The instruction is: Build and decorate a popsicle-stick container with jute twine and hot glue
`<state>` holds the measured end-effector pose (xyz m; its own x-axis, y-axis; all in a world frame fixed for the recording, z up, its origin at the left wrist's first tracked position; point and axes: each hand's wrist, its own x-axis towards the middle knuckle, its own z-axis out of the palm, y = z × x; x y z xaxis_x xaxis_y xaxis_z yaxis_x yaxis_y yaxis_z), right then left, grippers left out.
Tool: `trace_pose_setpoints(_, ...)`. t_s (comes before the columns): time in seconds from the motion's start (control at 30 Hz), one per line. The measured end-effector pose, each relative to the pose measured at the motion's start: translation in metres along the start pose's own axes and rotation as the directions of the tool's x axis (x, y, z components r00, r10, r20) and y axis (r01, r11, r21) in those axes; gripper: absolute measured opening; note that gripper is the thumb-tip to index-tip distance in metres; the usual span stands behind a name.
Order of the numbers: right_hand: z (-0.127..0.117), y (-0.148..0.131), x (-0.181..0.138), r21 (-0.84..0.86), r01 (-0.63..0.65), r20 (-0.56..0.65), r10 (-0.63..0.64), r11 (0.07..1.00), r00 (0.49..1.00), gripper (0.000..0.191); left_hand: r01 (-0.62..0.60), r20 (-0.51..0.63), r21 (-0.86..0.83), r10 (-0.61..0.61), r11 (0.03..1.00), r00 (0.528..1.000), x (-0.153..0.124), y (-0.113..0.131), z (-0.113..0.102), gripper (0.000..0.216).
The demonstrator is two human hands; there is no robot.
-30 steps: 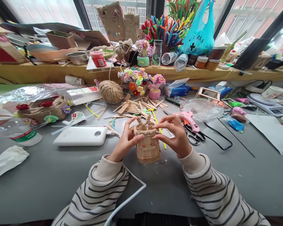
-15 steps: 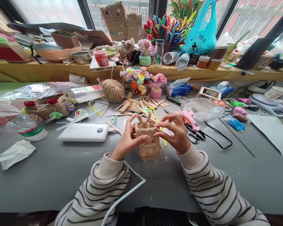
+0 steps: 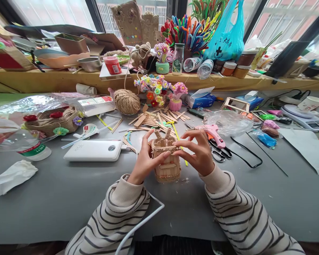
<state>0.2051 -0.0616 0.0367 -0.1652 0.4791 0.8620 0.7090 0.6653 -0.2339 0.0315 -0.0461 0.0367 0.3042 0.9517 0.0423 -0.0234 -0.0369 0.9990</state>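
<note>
A small basket of wooden craft sticks [image 3: 164, 166], bound with twine at its rim and base, stands on the grey table [image 3: 55, 198] in front of me. My left hand [image 3: 145, 161] grips its left side, thumb pressed on the twine rim. My right hand [image 3: 199, 150] pinches the rim on the right side with thumb and forefinger, the other fingers raised. Two stick ends poke up from the back of the basket. Both arms wear striped sleeves.
A white power bank [image 3: 93, 150] lies to the left, its white cable running toward me. Loose craft sticks [image 3: 159, 118], a twine ball [image 3: 127, 101], a pink glue gun [image 3: 211, 131], scissors [image 3: 218, 154] and a black cord [image 3: 244, 156] lie beyond. A crumpled tissue [image 3: 13, 175] sits far left.
The basket has stayed between both hands. My fingers have shifted slightly along the twine rim, and the view has moved a little.
</note>
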Motion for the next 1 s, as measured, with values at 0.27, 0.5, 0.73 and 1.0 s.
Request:
trace_pose_setpoints(0.27,0.003,-0.005,0.002,-0.009,-0.058,0.014,0.058,0.998,0.998,0.017,0.0,0.045,-0.094,0.004,0.996,0.999,0.002,-0.004,-0.004,0.078)
trace_pose_setpoints(0.5,0.001,-0.007,0.003,0.058,-0.086,0.067,0.082,0.995,0.994,0.015,0.059,0.096,-0.171,-0.043,0.984,0.994,0.003,-0.012,-0.007,0.076)
trace_pose_setpoints(0.73,-0.002,-0.004,0.0,0.082,-0.136,0.06,0.131,0.987,0.99,0.021,0.09,0.061,-0.178,-0.08,0.98,0.995,0.003,-0.014,-0.009,0.076)
trace_pose_setpoints(1.0,-0.005,-0.008,-0.002,0.079,-0.122,0.047,0.118,0.989,0.992,0.013,0.098,0.07,-0.223,-0.085,0.97,0.994,0.002,-0.016,-0.009,0.077)
